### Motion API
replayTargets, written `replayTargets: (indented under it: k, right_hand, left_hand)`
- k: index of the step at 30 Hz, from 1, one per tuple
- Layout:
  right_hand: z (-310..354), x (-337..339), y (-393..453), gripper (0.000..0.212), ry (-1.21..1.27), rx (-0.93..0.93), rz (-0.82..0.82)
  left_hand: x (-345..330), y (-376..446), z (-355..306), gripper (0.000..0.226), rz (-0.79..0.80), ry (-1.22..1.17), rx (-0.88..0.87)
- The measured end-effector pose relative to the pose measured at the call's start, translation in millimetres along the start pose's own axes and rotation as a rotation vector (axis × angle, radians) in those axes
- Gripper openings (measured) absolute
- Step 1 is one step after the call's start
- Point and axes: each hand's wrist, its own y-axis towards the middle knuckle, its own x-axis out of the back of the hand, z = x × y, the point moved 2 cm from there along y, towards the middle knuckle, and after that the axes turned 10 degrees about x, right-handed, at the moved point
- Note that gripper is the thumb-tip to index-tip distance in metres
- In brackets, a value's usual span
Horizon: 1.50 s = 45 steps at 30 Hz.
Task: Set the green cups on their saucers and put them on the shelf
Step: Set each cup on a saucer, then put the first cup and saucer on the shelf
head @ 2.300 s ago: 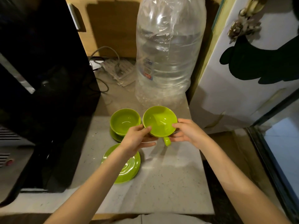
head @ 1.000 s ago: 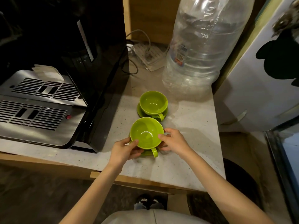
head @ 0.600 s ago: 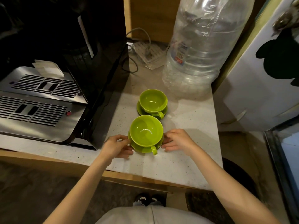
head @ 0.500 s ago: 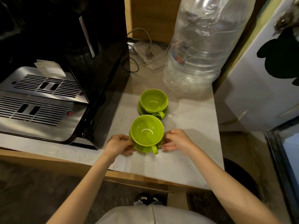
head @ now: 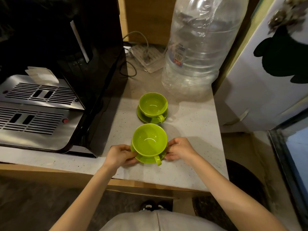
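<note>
A pale speckled stone-look counter (head: 188,144) fills the middle of the frame, edged with a light wood strip along its near side. At the left stands a glossy black coffee machine (head: 80,52) with a brushed-metal slotted drip tray (head: 33,110). In the upper middle a large clear plastic water bottle (head: 198,47) rises, crinkled and shiny, with a white power strip (head: 146,55) and cables just behind it on the left. A white panel with a dark shape painted on it (head: 266,64) takes up the right side, and dark floor shows along the bottom.

Two glossy green cups sit on round green saucers. The far cup (head: 153,105) rests on the far saucer (head: 141,116) in the centre of the frame, near the bottle's base, handle pointing toward the camera. The near cup (head: 149,140) sits on the near saucer (head: 145,160) just below it, close to the counter's front edge, with its small looped handle also toward the camera.

The left hand (head: 119,155) pinches the near saucer's left rim and the right hand (head: 180,148) its right rim; each grip is closed on the saucer's edge, fingers curled under. I cannot tell whether the saucer is lifted or resting on the counter.
</note>
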Motion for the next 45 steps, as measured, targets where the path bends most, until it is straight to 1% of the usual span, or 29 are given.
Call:
replayTargets:
  k: [5,11,14,18,22,27,30,36,38,41,45]
  right_hand:
    - [7,14,-21,0.016,0.136,0.044,-0.002]
    - [49,49,-45,0.017,0.184,0.179,-0.053]
    - [82,69,-62,0.016,0.186,0.274,-0.086]
    - [133,98,-85,0.015,0.249,0.419,-0.125]
    - [180,124,-107,0.012,0.323,0.534,-0.149]
    - [242,151,-132,0.014,0.395,0.647,-0.195]
    - [278,168,-145,0.017,0.418,0.703,-0.219]
    - [351,200,-176,0.012,0.405,0.879,-0.256]
    - [375,208,-184,0.014,0.43,0.919,-0.263]
    - [411,219,-193,0.017,0.476,0.973,-0.256]
    - [459,236,-209,0.018,0.466,1.081,-0.251]
  left_hand:
    - [-4,-14,-12,0.02,0.05,0.028,-0.099]
    - [-23,-39,-59,0.021,0.136,-0.011,-0.221]
    - [-34,-50,-92,0.022,0.168,-0.051,-0.28]
    - [-54,-76,-145,0.001,0.187,-0.1,-0.408]
    - [-69,-103,-197,0.006,0.171,-0.11,-0.565]
    - [-90,-140,-261,0.017,0.192,-0.118,-0.754]
    - [-98,-161,-298,0.01,0.259,-0.141,-0.811]
    - [-106,-201,-374,0.009,0.414,-0.203,-0.862]
    - [-107,-216,-400,0.008,0.456,-0.229,-0.884]
    - [-107,-238,-440,0.01,0.466,-0.237,-0.951]
    - [-107,-260,-489,0.012,0.476,-0.249,-1.023]
